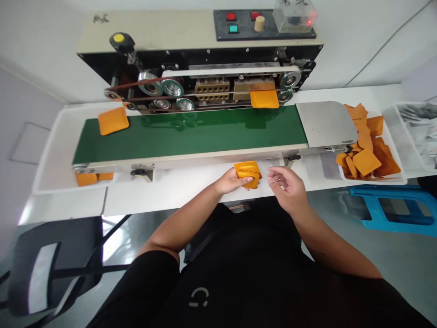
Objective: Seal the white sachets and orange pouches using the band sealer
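Orange packets (pixel 247 175), two, left hand (pixel 231 180)

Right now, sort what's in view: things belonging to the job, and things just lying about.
Job: left hand holding orange pouches; open right hand; green conveyor belt; pouch on it; white tray of pouches.
Lying about: blue plastic stool; black chair.

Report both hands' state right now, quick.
Left hand: closed, holding orange pouches.
Right hand: open, holding nothing.
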Tool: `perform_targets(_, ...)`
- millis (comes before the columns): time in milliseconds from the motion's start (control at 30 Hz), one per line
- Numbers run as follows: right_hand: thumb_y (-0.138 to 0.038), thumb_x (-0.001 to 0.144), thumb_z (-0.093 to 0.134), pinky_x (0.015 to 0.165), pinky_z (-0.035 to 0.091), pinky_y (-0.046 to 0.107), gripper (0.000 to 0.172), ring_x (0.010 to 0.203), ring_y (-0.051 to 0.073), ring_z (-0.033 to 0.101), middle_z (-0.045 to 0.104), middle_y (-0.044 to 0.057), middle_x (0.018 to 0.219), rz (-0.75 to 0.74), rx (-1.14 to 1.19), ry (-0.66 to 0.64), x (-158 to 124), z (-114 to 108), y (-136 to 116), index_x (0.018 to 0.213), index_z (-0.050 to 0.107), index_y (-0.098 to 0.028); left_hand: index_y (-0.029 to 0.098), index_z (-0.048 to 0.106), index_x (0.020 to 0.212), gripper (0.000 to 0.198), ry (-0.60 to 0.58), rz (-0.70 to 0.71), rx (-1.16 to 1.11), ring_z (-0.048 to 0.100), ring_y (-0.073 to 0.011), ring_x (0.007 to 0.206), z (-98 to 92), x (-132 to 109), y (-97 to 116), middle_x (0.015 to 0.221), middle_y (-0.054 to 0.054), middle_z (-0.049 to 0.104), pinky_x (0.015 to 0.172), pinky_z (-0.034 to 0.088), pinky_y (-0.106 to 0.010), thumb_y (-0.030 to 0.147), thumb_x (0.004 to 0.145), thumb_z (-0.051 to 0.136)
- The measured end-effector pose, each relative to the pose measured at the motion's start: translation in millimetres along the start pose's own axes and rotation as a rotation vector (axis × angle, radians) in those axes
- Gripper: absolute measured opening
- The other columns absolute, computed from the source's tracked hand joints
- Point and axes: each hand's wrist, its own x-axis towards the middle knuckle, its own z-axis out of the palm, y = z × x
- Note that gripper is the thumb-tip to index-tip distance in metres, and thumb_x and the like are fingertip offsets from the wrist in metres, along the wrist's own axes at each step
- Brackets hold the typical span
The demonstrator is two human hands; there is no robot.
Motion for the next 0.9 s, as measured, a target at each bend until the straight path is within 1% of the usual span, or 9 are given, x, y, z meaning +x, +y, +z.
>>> perform_targets(100, -0.042, 0.098, 0.072, 0.061, 0.055, 0.028, 0.030, 0.082, 0.017, 0.067, 0.069, 0.008, 0.111, 0.073, 0.012, -0.079, -0.1, 18.4, 16.0, 0.121, 0.073, -0.024, 0.011, 0.075, 0.121, 0.059, 0.022, 0.002, 0.031, 0.077, -0.0207, 0.085, 1.8, -0.8, 1.8, 0.105, -0.014, 0.079, 0.062, 0.063, -0.027, 0.055, 0.085, 0.088)
perform_targets(200, -0.047, 0.098, 0.072, 0.066, 0.057, 0.029, 0.027, 0.084, 0.017, 0.066, 0.068, 0.008, 0.108, 0.091, 0.109, -0.096, 3.5, 28.5, 27.2, 0.108, 0.074, -0.022, 0.011, 0.075, 0.119, 0.058, 0.017, 0.001, 0.045, 0.075, -0.0179, 0.079, 2.8, -0.6, 1.8, 0.098, -0.010, 0.079, 0.059, 0.062, -0.025, 0.054, 0.083, 0.090)
perform_targets(267, -0.050, 0.098, 0.072, 0.068, 0.058, 0.029, 0.028, 0.080, 0.016, 0.064, 0.067, 0.006, 0.100, 0.136, 0.201, -0.092, 3.3, 31.1, 31.8, 0.099, 0.073, -0.022, 0.011, 0.075, 0.117, 0.057, 0.004, -0.007, 0.042, 0.074, -0.0173, 0.079, 2.8, -0.3, 1.2, 0.095, -0.009, 0.078, 0.059, 0.061, -0.024, 0.052, 0.081, 0.092)
perform_targets(400, -0.052, 0.096, 0.073, 0.062, 0.053, 0.027, 0.031, 0.069, 0.015, 0.061, 0.063, 0.001, 0.079, 0.253, 0.288, -0.075, 0.8, 29.5, 34.7, 0.092, 0.071, -0.021, 0.012, 0.075, 0.117, 0.057, -0.009, -0.010, 0.023, 0.074, -0.0171, 0.078, 2.9, 0.0, 1.8, 0.096, -0.010, 0.079, 0.059, 0.058, -0.023, 0.048, 0.079, 0.095)
perform_targets(467, -0.052, 0.095, 0.074, 0.060, 0.052, 0.027, 0.032, 0.066, 0.015, 0.061, 0.063, 0.001, 0.074, 0.276, 0.317, -0.058, 1.1, 27.8, 33.5, 0.092, 0.071, -0.021, 0.012, 0.076, 0.119, 0.057, -0.034, -0.002, 0.023, 0.074, -0.0175, 0.079, 3.0, -0.3, 3.0, 0.100, -0.011, 0.080, 0.058, 0.058, -0.022, 0.049, 0.080, 0.094)
perform_targets(600, -0.055, 0.092, 0.075, 0.059, 0.055, 0.028, 0.034, 0.064, 0.015, 0.062, 0.067, 0.003, 0.080, 0.272, 0.307, -0.014, 5.4, 27.4, 28.9, 0.092, 0.072, -0.021, 0.013, 0.076, 0.122, 0.055, -0.051, 0.008, 0.037, 0.073, -0.0165, 0.080, 2.5, -0.6, 2.8, 0.101, -0.012, 0.079, 0.059, 0.057, -0.022, 0.047, 0.082, 0.092)
perform_targets(733, -0.055, 0.091, 0.074, 0.060, 0.058, 0.029, 0.034, 0.068, 0.015, 0.065, 0.071, 0.004, 0.092, 0.247, 0.241, -0.035, 9.5, 27.2, 23.0, 0.093, 0.075, -0.021, 0.012, 0.076, 0.120, 0.054, -0.034, 0.001, 0.039, 0.071, -0.0157, 0.078, 0.5, 0.5, -2.0, 0.096, -0.010, 0.078, 0.061, 0.058, -0.023, 0.046, 0.081, 0.094)
perform_targets(800, -0.054, 0.094, 0.072, 0.061, 0.060, 0.029, 0.033, 0.068, 0.016, 0.067, 0.072, 0.004, 0.089, 0.258, 0.232, -0.038, 9.8, 24.0, 18.8, 0.095, 0.076, -0.021, 0.012, 0.074, 0.122, 0.057, -0.025, 0.004, 0.027, 0.072, -0.0163, 0.079, -0.2, 1.0, -3.9, 0.097, -0.009, 0.077, 0.062, 0.059, -0.024, 0.045, 0.080, 0.095)
perform_targets(900, -0.053, 0.098, 0.070, 0.065, 0.061, 0.030, 0.033, 0.066, 0.017, 0.070, 0.071, 0.003, 0.077, 0.245, 0.214, 0.033, 11.3, 11.6, 10.7, 0.101, 0.075, -0.020, 0.011, 0.071, 0.120, 0.061, 0.010, 0.006, 0.009, 0.072, -0.0154, 0.075, -0.3, 1.2, -4.4, 0.095, -0.009, 0.076, 0.062, 0.060, -0.026, 0.045, 0.077, 0.097)
